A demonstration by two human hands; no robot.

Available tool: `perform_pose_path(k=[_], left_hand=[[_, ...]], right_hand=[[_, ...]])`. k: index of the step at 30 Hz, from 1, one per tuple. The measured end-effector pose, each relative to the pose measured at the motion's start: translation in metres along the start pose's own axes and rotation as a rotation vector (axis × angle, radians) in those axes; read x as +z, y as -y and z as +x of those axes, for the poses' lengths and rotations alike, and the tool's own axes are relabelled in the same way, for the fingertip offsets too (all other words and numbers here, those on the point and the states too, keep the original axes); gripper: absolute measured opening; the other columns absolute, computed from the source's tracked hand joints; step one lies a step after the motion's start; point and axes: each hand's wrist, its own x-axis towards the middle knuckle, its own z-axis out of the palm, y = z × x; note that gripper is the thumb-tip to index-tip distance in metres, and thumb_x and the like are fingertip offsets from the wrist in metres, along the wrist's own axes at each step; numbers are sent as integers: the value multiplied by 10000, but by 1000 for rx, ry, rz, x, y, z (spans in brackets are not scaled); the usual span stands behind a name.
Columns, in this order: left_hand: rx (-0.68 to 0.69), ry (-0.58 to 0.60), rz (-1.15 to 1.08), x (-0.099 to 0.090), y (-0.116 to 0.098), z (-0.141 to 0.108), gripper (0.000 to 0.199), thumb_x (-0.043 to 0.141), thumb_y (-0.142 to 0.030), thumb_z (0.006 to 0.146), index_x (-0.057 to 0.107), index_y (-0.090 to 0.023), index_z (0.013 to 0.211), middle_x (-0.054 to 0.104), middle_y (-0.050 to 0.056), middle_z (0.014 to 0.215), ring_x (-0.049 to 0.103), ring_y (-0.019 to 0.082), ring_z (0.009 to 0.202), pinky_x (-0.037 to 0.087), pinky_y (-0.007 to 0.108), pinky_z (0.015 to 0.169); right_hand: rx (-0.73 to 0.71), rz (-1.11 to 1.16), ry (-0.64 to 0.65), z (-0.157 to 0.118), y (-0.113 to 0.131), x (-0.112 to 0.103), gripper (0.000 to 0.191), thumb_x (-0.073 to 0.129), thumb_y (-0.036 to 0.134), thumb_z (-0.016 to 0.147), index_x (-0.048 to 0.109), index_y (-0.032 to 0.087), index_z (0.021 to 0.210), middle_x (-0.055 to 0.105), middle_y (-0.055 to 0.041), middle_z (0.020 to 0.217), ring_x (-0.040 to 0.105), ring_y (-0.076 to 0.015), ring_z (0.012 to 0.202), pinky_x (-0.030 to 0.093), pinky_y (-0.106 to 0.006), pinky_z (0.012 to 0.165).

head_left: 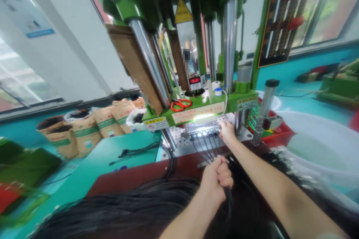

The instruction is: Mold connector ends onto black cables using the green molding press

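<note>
My left hand (217, 177) is closed around a bundle of black cables (206, 152), which fan out from it up to the metal mold (200, 130) in the green press (207, 104). Cable tails hang down below the fist. Farther up, my right hand (226, 131) is at the right end of the mold, its fingers curled against it; what the fingertips grip is partly hidden. A bright light shines on the mold under the press's green plate.
Red-handled scissors (181, 105) and a blue-and-white tape roll (218, 91) lie on the press plate. More black cables (134, 201) cover the front table. A red bin (277, 134) stands right, paper sacks (84, 130) left. Steel columns (230, 44) flank the work area.
</note>
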Motion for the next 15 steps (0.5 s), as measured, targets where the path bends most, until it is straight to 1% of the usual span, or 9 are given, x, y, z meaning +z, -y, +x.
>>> perform_pose_path(k=[3, 6, 9, 11, 13, 14, 15], left_hand=[[-32, 51, 84, -18, 11, -20, 180, 522, -258, 797, 483, -131, 675, 176, -96, 443, 148, 4, 329, 59, 130, 342], [-18, 101, 66, -31, 15, -32, 183, 606, -280, 740, 497, -137, 705, 197, -95, 446, 150, 4, 343, 62, 134, 353], [-22, 141, 53, -35, 20, -41, 204, 629, -298, 722, 500, -140, 709, 204, -95, 434, 150, 7, 343, 60, 142, 361], [-95, 209, 128, -36, 26, -50, 213, 622, -321, 727, 505, -144, 705, 224, -90, 424, 160, 15, 338, 68, 158, 364], [-169, 305, 218, -38, 32, -64, 235, 621, -354, 723, 506, -151, 696, 245, -85, 411, 163, 24, 328, 71, 175, 361], [-173, 341, 253, -40, 32, -73, 250, 629, -369, 711, 503, -155, 686, 255, -83, 403, 162, 27, 323, 68, 180, 357], [-131, 348, 270, -42, 28, -83, 263, 638, -381, 700, 499, -159, 671, 260, -83, 397, 161, 29, 317, 67, 183, 352]], right_hand=[[-2, 3, 10, -6, -1, -7, 221, 469, 315, 875, 520, 135, 757, 440, 79, 510, 363, -25, 344, 278, -140, 304], [-20, 2, 40, -13, -3, -13, 165, 476, 279, 835, 512, 147, 742, 470, 61, 496, 382, -41, 335, 261, -150, 288], [-40, -17, 55, -22, -5, -11, 100, 464, 251, 767, 510, 179, 714, 481, 41, 445, 397, -76, 317, 259, -177, 267], [-45, -39, 60, -26, -6, -9, 84, 458, 252, 730, 512, 193, 705, 484, 29, 415, 408, -97, 311, 252, -188, 257], [-45, -58, 59, -28, -6, -7, 91, 452, 254, 713, 516, 190, 720, 497, 19, 406, 413, -102, 307, 247, -184, 257], [-46, -66, 58, -28, -6, -8, 105, 446, 253, 710, 521, 183, 735, 500, 16, 403, 407, -98, 302, 246, -180, 259], [-46, -75, 61, -27, -4, -10, 120, 441, 249, 709, 526, 174, 749, 500, 15, 398, 395, -93, 294, 244, -176, 260]])
